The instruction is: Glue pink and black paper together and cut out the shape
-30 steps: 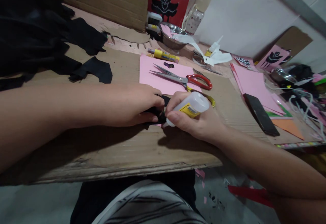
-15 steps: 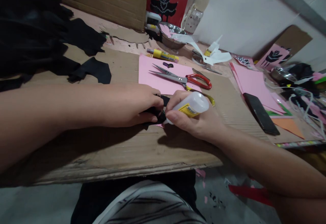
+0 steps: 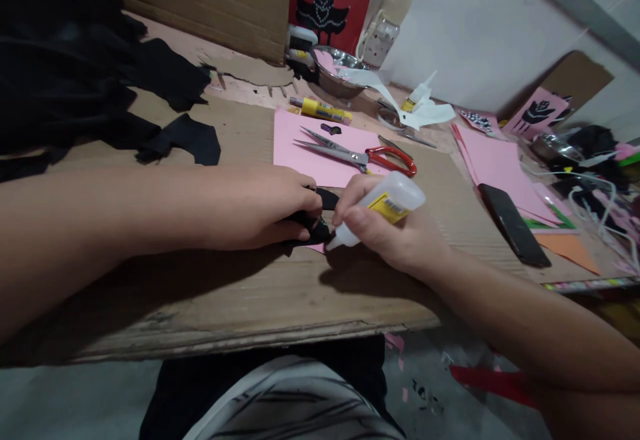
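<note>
My left hand lies over a small black cut-out piece on the cardboard work surface, fingers curled and pinching it down. My right hand is wrapped round a white glue bottle with a yellow label, tilted so its nozzle points down-left at the black piece, just beside my left fingertips. Much of the black piece is hidden under my left hand.
A pink sheet with red-handled scissors lies just behind my hands. A yellow glue stick, metal bowl, clear bottle, black scraps, a dark phone, more pink paper and a cardboard box surround them.
My right hand has tipped the glue bottle a little more upright and drawn it slightly right, so the nozzle now shows. My left hand has stayed put.
</note>
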A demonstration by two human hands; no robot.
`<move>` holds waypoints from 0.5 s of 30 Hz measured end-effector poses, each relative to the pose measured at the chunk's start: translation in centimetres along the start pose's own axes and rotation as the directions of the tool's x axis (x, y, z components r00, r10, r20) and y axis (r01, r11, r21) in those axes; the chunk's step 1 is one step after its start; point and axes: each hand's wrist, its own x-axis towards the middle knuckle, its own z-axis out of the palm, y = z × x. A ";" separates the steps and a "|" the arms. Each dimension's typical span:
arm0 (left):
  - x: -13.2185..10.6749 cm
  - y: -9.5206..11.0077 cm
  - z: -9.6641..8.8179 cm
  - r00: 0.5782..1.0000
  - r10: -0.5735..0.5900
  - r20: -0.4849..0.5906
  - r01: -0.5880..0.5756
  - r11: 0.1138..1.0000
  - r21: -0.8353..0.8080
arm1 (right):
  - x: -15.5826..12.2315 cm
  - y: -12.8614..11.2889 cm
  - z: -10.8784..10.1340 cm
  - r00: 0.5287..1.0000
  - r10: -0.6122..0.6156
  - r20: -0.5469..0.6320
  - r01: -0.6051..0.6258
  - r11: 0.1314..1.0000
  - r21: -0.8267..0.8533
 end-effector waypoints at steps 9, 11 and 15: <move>0.4 0.1 -0.6 0.997 -0.008 0.081 0.014 0.997 -0.077 | -0.1 0.7 -0.2 0.995 -0.005 -0.100 0.011 0.998 0.063; 0.3 0.1 -0.9 0.995 -0.066 0.076 0.074 0.991 -0.112 | 0.0 1.0 -0.6 0.980 -0.024 -0.199 0.043 0.995 0.091; -0.1 0.5 -1.5 0.986 -0.163 0.013 0.163 0.973 -0.162 | 0.8 2.1 -2.7 0.932 -0.096 -0.351 0.126 0.990 0.063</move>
